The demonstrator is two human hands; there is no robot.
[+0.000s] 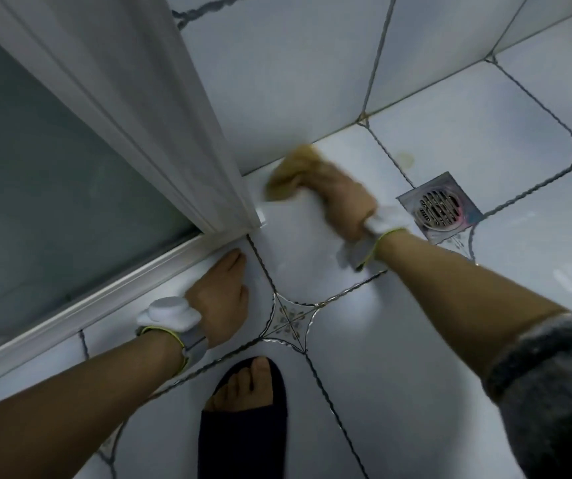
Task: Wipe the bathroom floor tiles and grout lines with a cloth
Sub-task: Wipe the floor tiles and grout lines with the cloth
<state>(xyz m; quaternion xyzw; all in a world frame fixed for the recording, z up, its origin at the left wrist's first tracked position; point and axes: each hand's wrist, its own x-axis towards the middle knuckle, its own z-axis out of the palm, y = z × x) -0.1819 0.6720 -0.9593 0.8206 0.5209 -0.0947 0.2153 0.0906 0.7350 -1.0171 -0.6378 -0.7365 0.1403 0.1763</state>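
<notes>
Yellow cloth [291, 174] (white tiles [398, 340]).

The left hand [220, 299] is laid flat at lower centre-left, fingers straight. The right hand [341, 198] is curled closed at centre frame, its arm extended from the lower right.

White tiled wall [294, 81], frosted door [35, 160]

I see dim, cool, bluish light with soft glare on the floor tiles [312, 236] mid-frame. My right hand [343, 198] and cloth [291, 171] smear with motion blur; straight edges bow toward the frame's borders.
</notes>
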